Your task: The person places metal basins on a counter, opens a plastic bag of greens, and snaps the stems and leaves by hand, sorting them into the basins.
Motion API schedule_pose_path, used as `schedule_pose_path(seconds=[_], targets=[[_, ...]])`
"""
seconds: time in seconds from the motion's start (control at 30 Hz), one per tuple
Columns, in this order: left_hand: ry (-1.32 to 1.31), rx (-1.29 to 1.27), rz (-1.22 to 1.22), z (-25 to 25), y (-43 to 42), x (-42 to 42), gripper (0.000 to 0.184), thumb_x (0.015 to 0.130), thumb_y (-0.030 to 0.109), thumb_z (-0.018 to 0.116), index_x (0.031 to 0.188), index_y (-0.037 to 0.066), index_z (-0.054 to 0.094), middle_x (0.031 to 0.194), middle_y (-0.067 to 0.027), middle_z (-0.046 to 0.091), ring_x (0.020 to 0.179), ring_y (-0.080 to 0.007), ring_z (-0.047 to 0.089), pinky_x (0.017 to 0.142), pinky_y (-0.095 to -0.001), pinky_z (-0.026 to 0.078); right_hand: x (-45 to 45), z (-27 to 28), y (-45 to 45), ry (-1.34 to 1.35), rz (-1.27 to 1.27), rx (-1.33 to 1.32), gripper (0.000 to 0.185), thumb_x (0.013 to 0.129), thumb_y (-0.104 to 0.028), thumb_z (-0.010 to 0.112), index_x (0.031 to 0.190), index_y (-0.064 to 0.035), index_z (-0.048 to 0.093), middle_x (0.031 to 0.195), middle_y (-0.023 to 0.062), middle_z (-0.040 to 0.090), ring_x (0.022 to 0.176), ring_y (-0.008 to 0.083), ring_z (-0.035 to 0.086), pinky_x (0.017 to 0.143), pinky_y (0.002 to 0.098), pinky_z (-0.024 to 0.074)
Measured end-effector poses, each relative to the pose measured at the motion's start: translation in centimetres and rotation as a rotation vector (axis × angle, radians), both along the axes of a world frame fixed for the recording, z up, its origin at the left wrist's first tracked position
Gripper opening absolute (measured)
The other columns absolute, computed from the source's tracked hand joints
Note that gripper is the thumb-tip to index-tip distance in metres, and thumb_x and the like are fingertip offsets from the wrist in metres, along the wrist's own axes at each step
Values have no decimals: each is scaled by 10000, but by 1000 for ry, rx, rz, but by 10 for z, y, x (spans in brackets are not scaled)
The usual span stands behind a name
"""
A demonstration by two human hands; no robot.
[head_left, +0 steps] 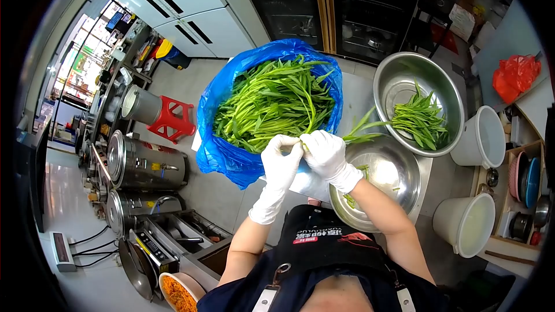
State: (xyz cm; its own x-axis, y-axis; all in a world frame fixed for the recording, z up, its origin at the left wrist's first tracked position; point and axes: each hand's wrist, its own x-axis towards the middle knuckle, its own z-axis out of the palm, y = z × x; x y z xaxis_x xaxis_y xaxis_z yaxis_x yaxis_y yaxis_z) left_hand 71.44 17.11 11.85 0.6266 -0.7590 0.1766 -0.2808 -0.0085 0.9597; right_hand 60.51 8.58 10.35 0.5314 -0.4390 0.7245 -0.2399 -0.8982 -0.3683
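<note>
My left hand (281,163) and my right hand (325,155), both in white gloves, meet fingertip to fingertip over the front edge of a blue plastic bag (228,164). Pinched between them is a stalk of water spinach (361,132), its long leaves trailing out to the right of my right hand. The open bag is heaped with more water spinach (272,104). Beyond my right hand, a large steel bowl (384,89) contains a bunch of leafy tops (419,118). A second steel bowl (404,199), partly hidden under my right forearm, has a few short stem pieces in it.
Bag and bowls rest on a metal table (350,89). White buckets (462,225) stand at the right beside a shelf of pans. To the left are a red stool (173,118), steel pots (147,162) and a counter; white cabinets (173,0) stand behind.
</note>
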Motion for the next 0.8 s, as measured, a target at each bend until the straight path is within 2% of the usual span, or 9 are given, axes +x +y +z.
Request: schedule_pose_path(seconds=[0.2,0.4,0.47,0.5,0.6,0.63,0.73,0.77,0.8], targets=[[-18,87,-7,7,-2,4,66,780,14,686,793,-18,630,766,-45,647,686,-90,561,665,-236,473,10,-8,13,-271,59,760,44,817,-33,643,857,-50,649,750,91,626,643,214,617,583,311,484],[-227,143,-1,-1,-2,14,58,731,16,661,758,-17,621,719,-48,633,649,-97,551,640,-241,470,17,-21,15,-419,149,1378,75,882,-84,644,873,-10,656,738,-6,612,655,65,531,584,239,436],[-250,213,20,-3,1,24,57,726,21,657,743,-17,617,699,-41,624,645,-92,545,628,-231,464,8,-12,2,-561,263,1636,80,907,-114,650,870,-43,652,678,-48,542,576,19,436,503,196,348],[-211,343,-20,1,4,29,115,751,6,652,862,-18,637,753,-46,631,666,-83,543,623,-224,462,5,-7,-3,-538,263,1651,84,912,-120,647,878,-44,646,663,-55,519,557,15,420,482,191,328],[-307,206,13,-2,5,30,282,782,-11,645,1063,0,626,911,-71,635,681,-86,544,621,-226,468,-6,7,-15,-477,248,1542,70,935,-111,605,927,-42,612,671,-53,492,521,18,387,456,179,312],[-394,298,-37,5,9,29,431,805,-23,635,1226,45,574,1062,-98,606,729,-134,573,656,-250,492,-9,4,-19,-527,259,1507,65,942,-106,583,936,-45,606,686,-46,502,520,20,385,460,178,317],[-708,141,-49,-2,6,26,405,800,1,649,1198,67,608,1105,-126,593,807,-221,609,716,-299,513,-21,0,-33,-571,199,1373,79,965,-87,509,956,-43,574,788,15,613,626,36,461,551,183,389],[-826,113,-36,-3,3,25,356,808,55,675,1161,77,635,1100,-149,604,904,-299,619,784,-359,519,-27,-7,-38,-538,197,1318,79,967,-83,504,962,-42,572,855,33,638,655,52,488,584,199,419],[-921,98,-42,1,0,21,285,795,134,720,1069,69,672,1018,-136,621,885,-310,610,768,-393,504,-32,-10,-40,-505,192,1263,80,968,-78,498,968,-42,569,922,50,663,684,67,514,617,215,448]])
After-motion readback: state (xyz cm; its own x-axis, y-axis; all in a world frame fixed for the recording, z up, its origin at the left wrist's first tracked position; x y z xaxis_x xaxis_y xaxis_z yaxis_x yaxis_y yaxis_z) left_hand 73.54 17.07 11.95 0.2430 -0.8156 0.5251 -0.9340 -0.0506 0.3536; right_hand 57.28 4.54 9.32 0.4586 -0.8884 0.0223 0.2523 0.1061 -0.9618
